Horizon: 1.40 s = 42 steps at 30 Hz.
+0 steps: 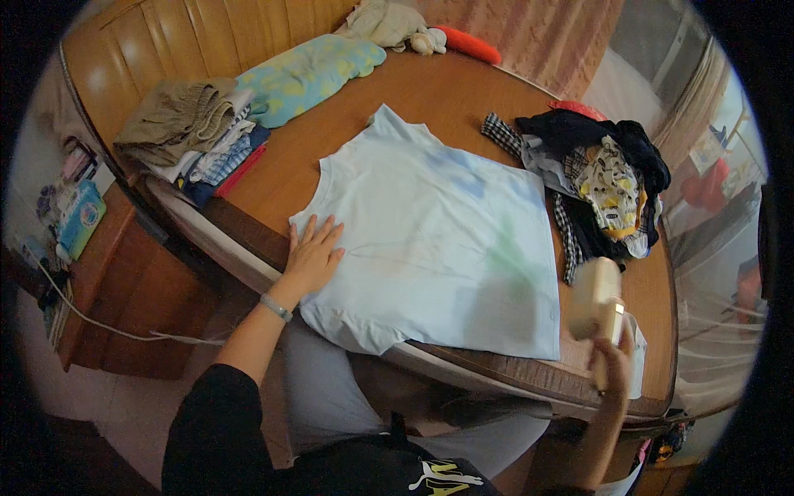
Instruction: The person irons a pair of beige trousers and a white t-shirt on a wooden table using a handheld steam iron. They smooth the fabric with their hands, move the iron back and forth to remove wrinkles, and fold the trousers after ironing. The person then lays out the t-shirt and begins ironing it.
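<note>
A pale blue-white T-shirt (430,240) lies spread flat on the brown bed surface, with faint blue and green patches on it. Fingers apart, my left hand (313,252) rests flat on the shirt's left edge. My right hand (610,355) is wrapped round the handle of a cream handheld garment steamer (597,298), just beyond the shirt's right edge. The steamer is slightly smeared by motion, its head raised and pointing away from me. A pale item (637,372) lies partly hidden behind that hand.
A heap of crumpled clothes (612,178) lies at the right. Folded clothes (203,140) are stacked at the far left beside a blue-yellow pillow (314,74). A red cushion (467,44) sits at the back. A white cord (124,326) hangs from the side cabinet (107,298).
</note>
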{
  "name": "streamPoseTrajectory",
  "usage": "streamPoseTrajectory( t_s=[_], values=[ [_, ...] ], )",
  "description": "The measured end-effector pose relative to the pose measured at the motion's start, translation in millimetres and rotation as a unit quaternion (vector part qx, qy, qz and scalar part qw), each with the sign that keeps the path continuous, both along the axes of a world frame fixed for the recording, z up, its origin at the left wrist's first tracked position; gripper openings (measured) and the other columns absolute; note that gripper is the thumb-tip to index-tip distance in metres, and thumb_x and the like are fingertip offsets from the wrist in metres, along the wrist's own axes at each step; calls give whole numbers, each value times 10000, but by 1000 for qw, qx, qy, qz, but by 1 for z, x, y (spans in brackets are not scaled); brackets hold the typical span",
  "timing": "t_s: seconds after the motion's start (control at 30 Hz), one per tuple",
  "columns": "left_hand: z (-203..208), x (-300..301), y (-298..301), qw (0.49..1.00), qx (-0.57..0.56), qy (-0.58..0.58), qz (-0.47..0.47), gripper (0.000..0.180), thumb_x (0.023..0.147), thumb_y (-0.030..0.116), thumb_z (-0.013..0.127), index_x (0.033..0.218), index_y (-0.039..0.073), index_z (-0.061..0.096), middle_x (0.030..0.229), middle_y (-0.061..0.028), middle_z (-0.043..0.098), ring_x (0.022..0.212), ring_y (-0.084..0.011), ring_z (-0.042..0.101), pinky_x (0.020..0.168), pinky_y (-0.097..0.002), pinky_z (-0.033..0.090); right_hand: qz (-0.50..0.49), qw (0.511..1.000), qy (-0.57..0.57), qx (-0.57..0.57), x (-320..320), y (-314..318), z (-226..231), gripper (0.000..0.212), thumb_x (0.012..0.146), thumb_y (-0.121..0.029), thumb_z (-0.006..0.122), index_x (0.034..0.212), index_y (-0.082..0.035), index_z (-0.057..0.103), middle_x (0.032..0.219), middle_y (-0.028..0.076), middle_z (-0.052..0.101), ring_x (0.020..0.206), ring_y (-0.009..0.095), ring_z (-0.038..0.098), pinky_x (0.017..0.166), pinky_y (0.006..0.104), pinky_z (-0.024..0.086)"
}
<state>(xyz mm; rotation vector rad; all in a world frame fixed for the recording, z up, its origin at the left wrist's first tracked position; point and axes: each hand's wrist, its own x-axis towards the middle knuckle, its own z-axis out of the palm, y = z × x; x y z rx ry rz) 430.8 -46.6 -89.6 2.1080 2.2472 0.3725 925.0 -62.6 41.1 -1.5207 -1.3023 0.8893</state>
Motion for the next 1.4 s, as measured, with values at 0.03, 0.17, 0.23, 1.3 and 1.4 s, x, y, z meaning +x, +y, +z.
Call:
streamPoseTrajectory(
  t_s=[0.03, 0.17, 0.23, 1.3, 1.4],
  values=[
    [-2, -4, 1, 1000, -3, 5, 4, 484, 877, 350, 349, 1312, 142, 311, 1394, -63, 225, 1294, -293, 133, 1027, -521, 21, 36, 999, 22, -11, -25, 8, -11, 596, 672, -50, 566, 1236, -50, 372, 757, 82, 543, 479, 114, 501, 374, 235, 430],
    [-13, -5, 3, 1000, -1, 11, 13, 483, 867, 370, 351, 1303, 164, 336, 1391, -55, 237, 1294, -284, 144, 1032, -508, 25, 217, 960, 115, -135, -157, 23, -23, 799, 705, -26, 611, 1353, -217, 184, 881, 128, 566, 537, 157, 544, 412, 276, 463],
    [-15, -5, 3, 1000, 8, 15, 19, 482, 862, 369, 358, 1299, 167, 346, 1388, -55, 246, 1292, -282, 150, 1034, -503, 29, 281, 939, 114, -162, -209, 27, -36, 829, 698, -5, 622, 1362, -203, 167, 835, 120, 566, 509, 153, 534, 405, 276, 460],
    [-13, -8, 91, 999, 39, -29, -21, 469, 877, 268, 358, 1313, 107, 297, 1391, -62, 232, 1293, -265, 159, 1043, -474, 73, 273, 951, 49, -138, -213, 91, -32, 799, 694, -7, 614, 1354, -171, 196, 760, 107, 572, 467, 146, 528, 376, 281, 447],
    [-13, -3, 91, 1000, 10, -27, -1, 464, 872, 277, 362, 1306, 119, 320, 1391, -47, 238, 1294, -264, 158, 1044, -470, 69, 329, 926, 84, -163, -265, 99, -47, 769, 695, -8, 596, 1349, -169, 226, 787, 117, 541, 481, 138, 525, 390, 268, 447]
  ],
)
